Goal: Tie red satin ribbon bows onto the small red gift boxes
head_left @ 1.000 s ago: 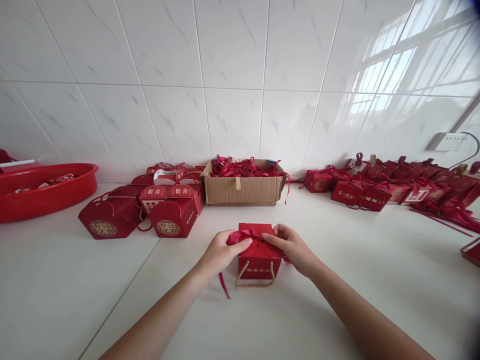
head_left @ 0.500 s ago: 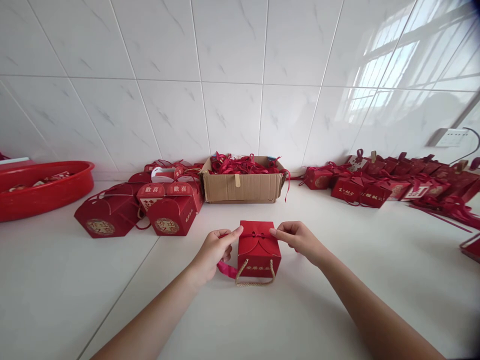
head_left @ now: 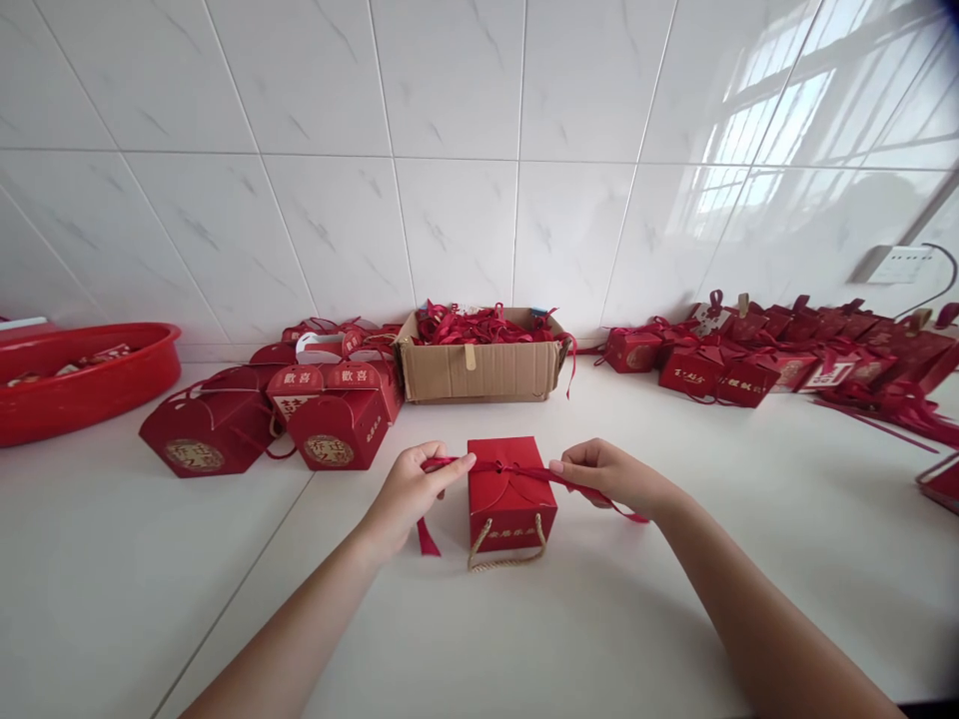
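A small red gift box with gold lettering and a twisted rope handle rests on the white counter in front of me. A dark red ribbon crosses its top, with a knot or crossing at the middle of the lid. My left hand pinches one end of the ribbon just left of the box, and a tail hangs below the fingers. On the right, my right hand pinches the other end, whose tail trails past the wrist. Both hands are closed, and the ribbon looks stretched between them.
Behind the gift box stands a cardboard carton full of red ribbons. Several red boxes are grouped at left, beside a red plastic basin. More red boxes line the right side. A tiled wall closes off the back.
The ribbon now lies drawn across the lid with a knot or crossing at the centre. Both its ends show in my hands, which have moved slightly outward from the box.
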A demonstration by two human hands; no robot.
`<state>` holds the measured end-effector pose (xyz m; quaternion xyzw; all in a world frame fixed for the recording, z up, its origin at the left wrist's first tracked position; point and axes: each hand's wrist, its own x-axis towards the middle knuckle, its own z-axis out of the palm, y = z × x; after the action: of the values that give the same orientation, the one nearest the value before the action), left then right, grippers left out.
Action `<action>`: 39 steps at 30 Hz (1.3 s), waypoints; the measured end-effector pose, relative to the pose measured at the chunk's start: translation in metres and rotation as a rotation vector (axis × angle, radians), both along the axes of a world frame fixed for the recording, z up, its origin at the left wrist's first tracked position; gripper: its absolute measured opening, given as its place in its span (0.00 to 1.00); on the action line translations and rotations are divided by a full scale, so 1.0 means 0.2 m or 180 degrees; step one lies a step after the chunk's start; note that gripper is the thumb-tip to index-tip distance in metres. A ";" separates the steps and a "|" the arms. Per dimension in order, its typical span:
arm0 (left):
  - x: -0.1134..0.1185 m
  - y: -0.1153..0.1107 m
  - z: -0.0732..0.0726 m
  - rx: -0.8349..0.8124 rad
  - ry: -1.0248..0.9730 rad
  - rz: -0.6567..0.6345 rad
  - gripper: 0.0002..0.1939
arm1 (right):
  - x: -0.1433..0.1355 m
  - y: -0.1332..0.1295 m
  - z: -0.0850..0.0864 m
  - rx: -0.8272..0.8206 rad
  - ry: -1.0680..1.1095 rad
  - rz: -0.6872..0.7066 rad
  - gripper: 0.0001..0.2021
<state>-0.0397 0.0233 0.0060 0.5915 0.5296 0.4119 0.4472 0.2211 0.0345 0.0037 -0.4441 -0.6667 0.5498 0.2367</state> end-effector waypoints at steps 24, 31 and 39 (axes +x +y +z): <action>0.28 -0.02 0.23 0.1138 0.0841 -0.0480 0.12 | -0.12 -0.06 -0.02 0.0626 0.1867 -0.0270 0.12; 0.33 -0.01 0.23 0.1683 0.0902 -0.0387 0.08 | -0.14 -0.07 -0.01 0.1247 0.0906 -0.0610 0.11; 0.16 -0.05 0.05 -0.0026 0.0459 -0.0234 0.18 | -0.15 -0.09 -0.01 0.0635 0.1224 -0.0346 0.14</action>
<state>-0.0074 0.0135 0.0164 0.6369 0.5400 0.3494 0.4251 0.1912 0.0161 0.0025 -0.3408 -0.6355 0.5421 0.4315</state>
